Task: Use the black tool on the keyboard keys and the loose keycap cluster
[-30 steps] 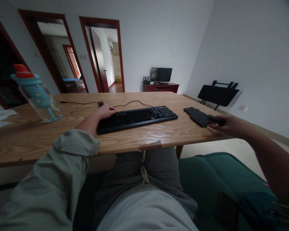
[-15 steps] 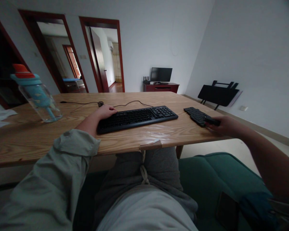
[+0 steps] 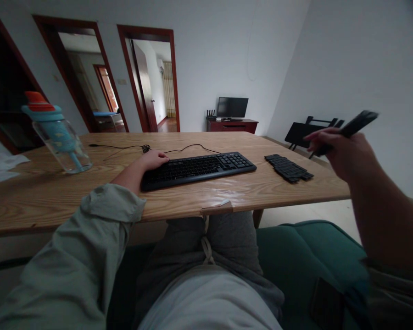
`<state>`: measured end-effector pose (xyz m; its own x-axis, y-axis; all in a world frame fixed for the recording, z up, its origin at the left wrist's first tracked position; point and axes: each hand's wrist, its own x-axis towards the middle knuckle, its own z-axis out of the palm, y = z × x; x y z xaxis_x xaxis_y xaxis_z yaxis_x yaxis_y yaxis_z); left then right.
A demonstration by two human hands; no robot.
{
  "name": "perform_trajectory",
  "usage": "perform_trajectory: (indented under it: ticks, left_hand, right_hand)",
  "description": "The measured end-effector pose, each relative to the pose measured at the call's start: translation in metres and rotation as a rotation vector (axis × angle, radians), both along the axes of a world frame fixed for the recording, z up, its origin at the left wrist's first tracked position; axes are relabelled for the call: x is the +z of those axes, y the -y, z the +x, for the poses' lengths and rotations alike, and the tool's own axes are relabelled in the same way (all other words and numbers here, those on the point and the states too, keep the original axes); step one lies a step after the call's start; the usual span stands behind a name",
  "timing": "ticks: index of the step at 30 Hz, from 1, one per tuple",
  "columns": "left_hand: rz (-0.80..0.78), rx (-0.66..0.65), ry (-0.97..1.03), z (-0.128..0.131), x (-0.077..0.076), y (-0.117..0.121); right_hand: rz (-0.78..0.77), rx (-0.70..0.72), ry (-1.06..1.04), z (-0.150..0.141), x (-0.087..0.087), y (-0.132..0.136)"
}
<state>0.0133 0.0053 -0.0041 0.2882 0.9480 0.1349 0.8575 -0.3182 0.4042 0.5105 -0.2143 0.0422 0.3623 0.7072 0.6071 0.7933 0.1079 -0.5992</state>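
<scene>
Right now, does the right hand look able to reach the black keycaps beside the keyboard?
Probably yes: the right hand hovers near the black keycaps with nothing visible between, though the black pen-like tool it grips may hinder picking.

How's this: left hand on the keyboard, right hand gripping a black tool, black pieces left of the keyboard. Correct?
Not quite: the head view shows the black pieces right of the keyboard. The left hand is on the keyboard and the right hand grips a black tool.
</scene>
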Motion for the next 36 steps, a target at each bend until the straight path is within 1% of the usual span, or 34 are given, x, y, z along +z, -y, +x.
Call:
perform_trajectory:
  ticks: [1, 2, 3, 4, 6, 8, 10, 11, 13, 15, 17, 19, 21, 24, 27, 33, 36]
  left_hand:
    - [0.002, 0.002, 0.003, 0.000, 0.001, 0.001]
    - [0.003, 0.004, 0.003, 0.001, 0.002, 0.003]
    - [0.004, 0.006, 0.000, 0.002, 0.003, 0.005]
    - [0.003, 0.011, -0.006, 0.003, 0.004, 0.007]
    - [0.005, 0.014, -0.017, 0.004, 0.005, 0.011]
    - [0.010, 0.002, -0.028, 0.005, 0.006, 0.013]
    - [0.017, -0.025, -0.047, 0.005, 0.006, 0.012]
    - [0.023, -0.042, -0.051, 0.005, 0.006, 0.012]
    - [0.045, -0.073, -0.028, 0.005, 0.006, 0.010]
    - [0.076, -0.104, 0.019, 0.005, 0.007, 0.008]
    - [0.108, -0.151, 0.061, 0.006, 0.008, 0.008]
    - [0.116, -0.210, 0.086, 0.009, 0.009, 0.011]
    - [0.090, -0.265, 0.106, 0.013, 0.009, 0.015]
    - [0.051, -0.307, 0.127, 0.018, 0.009, 0.022]
    - [0.052, -0.300, 0.116, 0.020, 0.008, 0.026]
    - [0.082, -0.304, 0.018, 0.018, 0.004, 0.019]
    - [0.091, -0.305, 0.000, 0.020, 0.002, 0.017]
  right_hand:
    - [0.130, 0.159, -0.111, -0.019, 0.011, -0.007]
    - [0.200, 0.283, -0.165, -0.040, 0.021, -0.016]
    - [0.259, 0.347, -0.185, -0.063, 0.030, -0.027]
    - [0.266, 0.370, -0.159, -0.087, 0.037, -0.039]
    - [0.214, 0.421, -0.093, -0.137, 0.042, -0.067]
    - [0.122, 0.534, -0.045, -0.183, 0.036, -0.098]
    - [0.037, 0.610, -0.035, -0.222, 0.022, -0.128]
    - [-0.009, 0.610, -0.047, -0.236, 0.014, -0.141]
    - [-0.103, 0.600, -0.066, -0.257, -0.004, -0.161]
    - [-0.155, 0.580, -0.078, -0.268, -0.019, -0.172]
    - [-0.154, 0.559, -0.098, -0.272, -0.031, -0.176]
    - [-0.147, 0.551, -0.114, -0.273, -0.039, -0.177]
    - [-0.148, 0.550, -0.107, -0.272, -0.045, -0.176]
    - [-0.142, 0.548, -0.107, -0.271, -0.050, -0.177]
    - [-0.145, 0.564, -0.153, -0.270, -0.053, -0.178]
    - [-0.171, 0.567, -0.168, -0.269, -0.059, -0.182]
    - [-0.180, 0.588, -0.180, -0.267, -0.061, -0.184]
